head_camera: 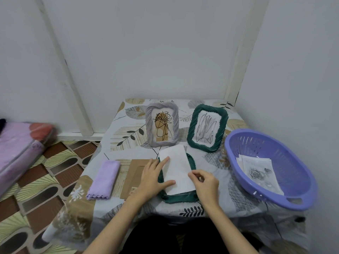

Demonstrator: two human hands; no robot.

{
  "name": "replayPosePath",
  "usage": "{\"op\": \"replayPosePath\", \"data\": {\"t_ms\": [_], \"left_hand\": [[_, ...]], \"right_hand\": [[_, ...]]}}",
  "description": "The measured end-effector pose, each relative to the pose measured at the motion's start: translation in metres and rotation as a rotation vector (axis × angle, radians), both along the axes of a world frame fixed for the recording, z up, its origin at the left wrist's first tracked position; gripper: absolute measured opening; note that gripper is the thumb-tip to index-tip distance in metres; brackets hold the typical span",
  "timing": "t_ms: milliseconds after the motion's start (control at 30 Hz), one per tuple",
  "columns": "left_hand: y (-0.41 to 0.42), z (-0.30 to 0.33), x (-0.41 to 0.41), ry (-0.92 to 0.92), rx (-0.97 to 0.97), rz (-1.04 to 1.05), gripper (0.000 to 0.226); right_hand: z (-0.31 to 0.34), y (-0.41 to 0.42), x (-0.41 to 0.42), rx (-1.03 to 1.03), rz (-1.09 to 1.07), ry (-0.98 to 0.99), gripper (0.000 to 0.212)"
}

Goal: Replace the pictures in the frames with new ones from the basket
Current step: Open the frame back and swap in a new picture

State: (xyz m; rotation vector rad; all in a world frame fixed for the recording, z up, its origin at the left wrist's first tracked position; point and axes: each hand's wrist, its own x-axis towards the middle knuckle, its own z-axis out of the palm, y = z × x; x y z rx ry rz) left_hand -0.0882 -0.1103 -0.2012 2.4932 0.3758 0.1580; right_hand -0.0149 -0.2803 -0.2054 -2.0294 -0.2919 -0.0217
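A dark green frame [176,197] lies face down on the table in front of me. On it lies a white sheet [177,168], blank side up. My left hand [154,176] rests flat on the sheet's left edge, fingers spread and straight. My right hand [205,182] pinches the sheet's right edge between thumb and fingers. Behind stand a grey frame [162,124] with a brown drawing and a second green frame [207,128] with a scribble drawing. The purple basket [293,197] at the right holds printed pictures [258,172].
A brown cardboard backing [133,177] lies left of the lying frame, partly under my left hand. A folded lilac cloth [103,179] lies further left. The table stands in a white corner; a pink bundle [20,149] sits on the patterned floor to the left.
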Motion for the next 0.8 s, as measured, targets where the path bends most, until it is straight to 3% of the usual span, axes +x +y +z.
{"op": "replayPosePath", "data": {"t_ms": [100,167,233,333,400,500,567,733,800], "left_hand": [[-0.011,0.014,0.008,-0.191,-0.461,0.036,0.069],[-0.017,0.024,0.016,-0.275,-0.702,0.076,0.060],[-0.022,0.029,0.024,-0.296,-0.735,0.104,0.059],[-0.034,0.028,0.037,-0.249,-0.767,0.069,0.060],[-0.045,0.026,0.045,-0.201,-0.780,0.006,0.061],[-0.061,0.021,0.062,-0.128,-0.733,-0.073,0.064],[-0.070,0.018,0.074,-0.078,-0.597,-0.125,0.071],[-0.082,-0.004,0.102,0.096,-0.059,-0.243,0.088],[-0.087,-0.010,0.108,0.141,0.071,-0.283,0.095]], "right_hand": [[0.016,-0.001,0.006,0.261,0.031,0.163,0.009],[0.031,-0.006,0.008,0.268,0.101,0.169,0.013],[0.041,-0.018,0.012,0.011,0.190,0.017,0.026],[0.050,-0.046,0.023,-0.552,0.105,-0.531,0.041],[0.057,-0.066,0.028,-0.731,0.038,-0.532,0.045],[0.064,-0.095,0.038,-0.892,0.104,-0.284,0.045],[0.067,-0.108,0.043,-0.807,0.178,-0.212,0.043],[0.072,-0.124,0.045,-0.629,0.169,-0.278,0.040],[0.075,-0.131,0.046,-0.589,0.143,-0.306,0.040]]}}
